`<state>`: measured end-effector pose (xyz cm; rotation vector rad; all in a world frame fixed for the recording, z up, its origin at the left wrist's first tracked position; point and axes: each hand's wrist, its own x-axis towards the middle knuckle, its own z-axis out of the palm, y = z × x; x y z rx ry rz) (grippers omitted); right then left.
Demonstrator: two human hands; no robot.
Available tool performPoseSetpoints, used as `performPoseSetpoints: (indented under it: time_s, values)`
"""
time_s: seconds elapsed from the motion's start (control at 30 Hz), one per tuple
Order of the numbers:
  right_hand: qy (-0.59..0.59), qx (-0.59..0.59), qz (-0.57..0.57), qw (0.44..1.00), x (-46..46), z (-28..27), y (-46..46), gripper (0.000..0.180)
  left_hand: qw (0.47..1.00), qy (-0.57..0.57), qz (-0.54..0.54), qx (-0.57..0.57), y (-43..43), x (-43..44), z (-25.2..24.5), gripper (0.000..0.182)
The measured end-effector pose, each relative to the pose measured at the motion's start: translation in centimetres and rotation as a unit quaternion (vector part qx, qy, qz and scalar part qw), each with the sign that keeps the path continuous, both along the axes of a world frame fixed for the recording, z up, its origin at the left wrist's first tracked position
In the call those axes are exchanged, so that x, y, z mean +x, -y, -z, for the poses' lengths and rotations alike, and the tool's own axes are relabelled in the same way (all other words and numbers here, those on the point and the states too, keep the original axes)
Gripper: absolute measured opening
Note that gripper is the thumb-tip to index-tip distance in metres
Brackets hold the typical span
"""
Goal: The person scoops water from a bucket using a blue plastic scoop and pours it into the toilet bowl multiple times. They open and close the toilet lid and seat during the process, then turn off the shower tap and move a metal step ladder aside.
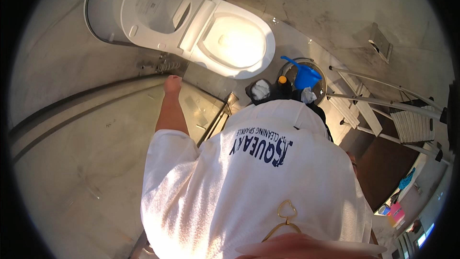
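My left hand (173, 83) reaches forward at the end of my outstretched arm. Its fingers are curled, and it overlaps the far edge of a glass panel (118, 147) near a coiled hose (168, 66). Whether it grips anything is unclear. Beside my right hip, only a bit of my right wrist (352, 160) shows; that hand is hidden. Ahead stands a white toilet (267, 48) with lid and seat raised. Black pouches at my waist carry a white cloth (261, 90), a bottle with an orange cap (282, 80) and a crumpled whitish item (308, 95).
A water-filled bucket (324, 79) holds a blue dipper (306, 77) to the toilet's right. Farther right is an aluminium stepladder (391, 106). A metal fixture (381, 45) juts from the wall. A pink container (396, 214) and teal cloth (406, 178) lie at lower right.
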<state>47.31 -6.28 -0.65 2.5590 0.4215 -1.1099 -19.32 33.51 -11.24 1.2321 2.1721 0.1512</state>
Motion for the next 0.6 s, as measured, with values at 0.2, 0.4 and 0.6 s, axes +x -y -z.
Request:
performPoseSetpoints:
  time_s: [0.2,0.4,0.6]
  values:
    - [0.028,-0.040,-0.141,0.989,0.8,-0.6,-4.0,0.030,0.999,-0.030,0.007,-0.034,-0.5,0.7,1.5,0.025]
    - [0.013,-0.005,-0.304,0.953,3.9,0.1,-3.4,0.034,0.993,-0.043,0.052,-0.096,1.1,2.1,3.6,0.026]
    - [0.049,0.047,-0.128,0.989,2.3,-0.8,-3.3,0.031,0.987,-0.097,0.066,-0.111,1.0,1.7,3.6,0.028]
